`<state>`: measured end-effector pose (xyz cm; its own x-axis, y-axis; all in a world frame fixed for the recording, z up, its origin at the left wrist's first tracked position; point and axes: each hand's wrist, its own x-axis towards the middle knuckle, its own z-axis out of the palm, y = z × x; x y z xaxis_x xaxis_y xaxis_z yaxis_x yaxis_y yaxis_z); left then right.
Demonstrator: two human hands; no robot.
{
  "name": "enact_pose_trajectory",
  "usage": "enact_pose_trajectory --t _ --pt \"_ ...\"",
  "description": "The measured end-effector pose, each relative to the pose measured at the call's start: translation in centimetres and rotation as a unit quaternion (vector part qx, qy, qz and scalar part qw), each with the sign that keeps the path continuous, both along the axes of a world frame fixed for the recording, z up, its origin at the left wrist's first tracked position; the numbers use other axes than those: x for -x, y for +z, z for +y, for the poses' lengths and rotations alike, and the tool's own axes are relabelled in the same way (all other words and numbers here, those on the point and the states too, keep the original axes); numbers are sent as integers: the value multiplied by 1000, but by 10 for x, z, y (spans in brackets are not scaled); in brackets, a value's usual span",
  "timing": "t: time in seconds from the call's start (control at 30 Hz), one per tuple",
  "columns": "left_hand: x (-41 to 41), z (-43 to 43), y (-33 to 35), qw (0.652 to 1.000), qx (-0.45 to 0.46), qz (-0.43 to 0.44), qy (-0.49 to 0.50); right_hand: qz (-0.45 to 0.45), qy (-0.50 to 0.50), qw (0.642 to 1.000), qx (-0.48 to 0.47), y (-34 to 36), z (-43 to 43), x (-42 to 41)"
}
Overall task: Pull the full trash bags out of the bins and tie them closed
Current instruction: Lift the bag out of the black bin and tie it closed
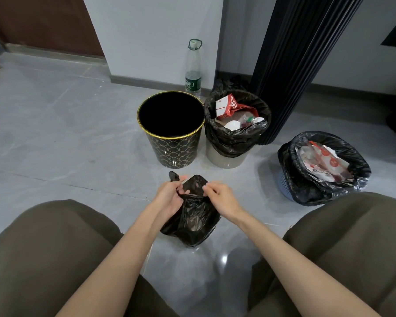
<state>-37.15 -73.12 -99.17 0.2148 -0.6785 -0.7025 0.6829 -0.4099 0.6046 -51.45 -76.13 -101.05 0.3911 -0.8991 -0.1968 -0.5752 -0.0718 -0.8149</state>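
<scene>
Grey tile floor lies open leftward. Left hand and right hand pinch the gathered neck of a black plastic trash bag on it. Behind stand a gold-rimmed black bin, then a bag-lined grey bin and blue basket holding packaging.

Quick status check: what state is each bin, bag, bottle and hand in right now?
Black bag: on the floor, top gathered, no finished knot visible.
Gold-trimmed bin: upright, unlined, looks empty.
Grey bin: lined, full, bag open.
Blue bin: lined, full, bag open.
Bottle: upright, capped.
Left hand: grips the bag's top.
Right hand: pinches the bag's top.
</scene>
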Motion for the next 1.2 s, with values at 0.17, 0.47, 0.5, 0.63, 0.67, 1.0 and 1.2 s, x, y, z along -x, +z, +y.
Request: enact_pose_trajectory --t 0.17,0.47,0.5,0.63,0.67,1.0,1.2 --pt "-3 4 4 998 -33 42 32 161 132 978 6 -1 11 -6" --pt "-8 5 7 996 -68 -56 16 233 105 964 76 -8 24 -20" --pt "-7 6 8 995 -70 -66 10 239 104 962 85 -9 24 -21" --pt "-10 6 11 995 -79 -49 20 232 107 962 100 -14 23 -23" --pt "-12 6 12 996 -80 -35 31 229 112 961 109 -15 23 -24" --pt "-21 5 16 997 -71 -15 34 72 112 991 13 -12 26 -26" --pt "-22 7 16 995 -48 -79 -22 112 146 982 -44 -8 22 -32"
